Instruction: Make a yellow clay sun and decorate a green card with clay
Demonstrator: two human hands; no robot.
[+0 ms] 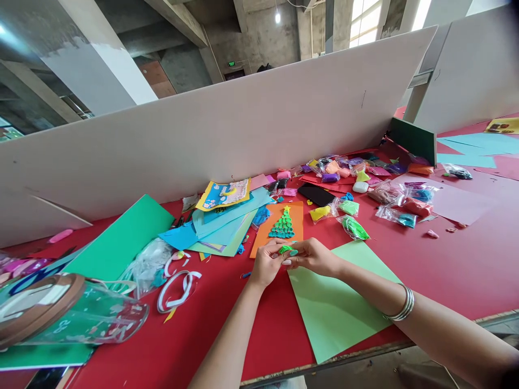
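Note:
Both hands meet over the red table, just in front of an orange card (260,235) that bears a tree of green and teal clay pieces (283,223) with a yellow star on top. Bright green clay (285,249) shows between the fingers. My left hand (266,263) pinches it from the left. From the right, my right hand (314,256) holds the same clay, its fingertips touching the left ones. Under my right forearm lies a light green sheet (340,308).
A clear lidded jar (109,313) lies at the left by a green board (121,243). Coloured papers (227,221) are stacked left of the card. Bagged clay (405,202) and a black phone (315,194) lie at the back right, before a white partition (227,135).

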